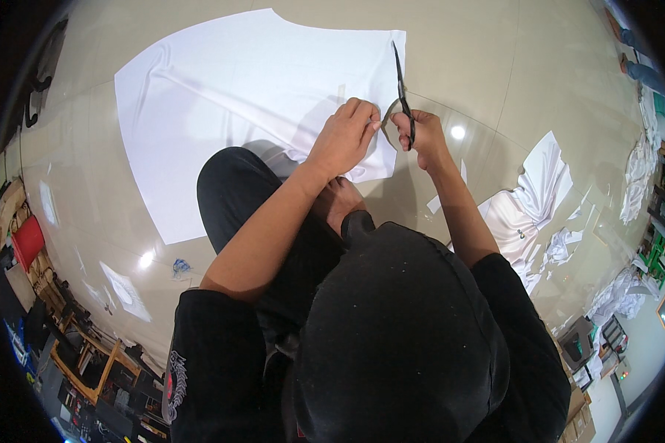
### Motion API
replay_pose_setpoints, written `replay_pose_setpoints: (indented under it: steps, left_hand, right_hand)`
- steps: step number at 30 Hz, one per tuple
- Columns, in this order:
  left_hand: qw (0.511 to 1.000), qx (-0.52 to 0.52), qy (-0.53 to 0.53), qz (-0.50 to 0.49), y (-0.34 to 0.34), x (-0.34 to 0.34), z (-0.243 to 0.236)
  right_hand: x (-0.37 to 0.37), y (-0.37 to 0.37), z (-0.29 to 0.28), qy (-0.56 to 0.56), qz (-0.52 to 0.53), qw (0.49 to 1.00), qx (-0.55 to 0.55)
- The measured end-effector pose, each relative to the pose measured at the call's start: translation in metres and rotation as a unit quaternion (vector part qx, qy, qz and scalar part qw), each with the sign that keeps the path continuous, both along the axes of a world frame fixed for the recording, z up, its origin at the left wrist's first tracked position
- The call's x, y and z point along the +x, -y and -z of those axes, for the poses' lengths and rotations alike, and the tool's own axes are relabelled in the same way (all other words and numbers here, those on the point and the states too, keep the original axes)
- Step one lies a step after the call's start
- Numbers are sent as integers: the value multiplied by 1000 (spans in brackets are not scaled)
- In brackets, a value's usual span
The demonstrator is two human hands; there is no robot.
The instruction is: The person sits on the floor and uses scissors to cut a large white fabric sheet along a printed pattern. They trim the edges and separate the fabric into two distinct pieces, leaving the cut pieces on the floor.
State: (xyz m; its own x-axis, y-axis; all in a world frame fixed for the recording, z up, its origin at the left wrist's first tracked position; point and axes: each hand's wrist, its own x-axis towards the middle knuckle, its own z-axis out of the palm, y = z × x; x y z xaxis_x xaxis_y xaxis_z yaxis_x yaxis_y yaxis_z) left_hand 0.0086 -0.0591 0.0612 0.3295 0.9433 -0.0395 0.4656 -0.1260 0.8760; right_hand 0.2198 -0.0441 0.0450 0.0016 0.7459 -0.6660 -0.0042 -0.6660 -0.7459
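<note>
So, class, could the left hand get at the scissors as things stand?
Probably yes: the left hand, on the white cloth, is close beside the scissors, with nothing apparently blocking it. However, the right hand holds the handles.

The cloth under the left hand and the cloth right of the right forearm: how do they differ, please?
The left cloth is spread mostly flat, with wrinkles; the right cloth is bunched into folds. The left cloth looks larger than the right cloth. The left hand is on the left cloth; no hand touches the right cloth. Both are white and on the floor.
</note>
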Motion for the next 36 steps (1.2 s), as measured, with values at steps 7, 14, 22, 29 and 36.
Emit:
replay_pose_setpoints:
  steps: [7,14,22,29,36]
  left_hand:
    - [1000,-7,-7,4,0,-1,-1]
    - [1000,0,-1,3,0,-1,-1]
    - [1000,11,2,2,0,-2,0]
    - [1000,8,-1,4,0,-2,0]
    - [1000,12,-3,4,0,-2,-1]
  right_hand:
    - [-2,-5,-2,4,10,1000,-9]
    - [-1,-21,1,-1,3,1000,-14]
    - [0,-19,2,-3,8,1000,-22]
    - [-2,-17,4,2,11,1000,-16]
    - [-3,-16,1,20,7,1000,-19]
